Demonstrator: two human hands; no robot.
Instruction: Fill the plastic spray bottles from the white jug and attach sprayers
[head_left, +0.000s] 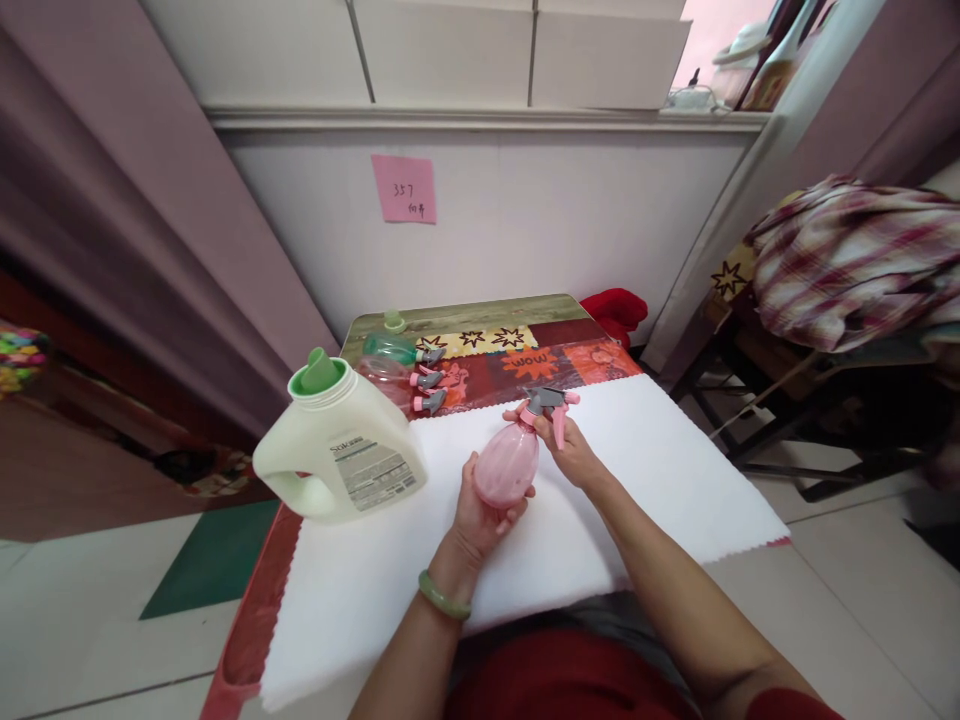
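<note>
A pink spray bottle [508, 462] is held tilted above the white cloth [645, 470] at the table's middle. My left hand [480, 515] wraps round its round body from below. My right hand [564, 440] grips its grey and pink trigger head [549, 402] at the top. A jade bangle [442, 597] sits on my left wrist. A cream detergent jug [341, 450] with a green cap stands to the left of my hands.
Three more spray bottles, one green [394, 348] and two pink [394, 380], lie at the table's far left. A patterned red cloth [540, 365] covers the far part. A chair with plaid fabric [847, 260] stands to the right. A pink note [403, 187] hangs on the wall.
</note>
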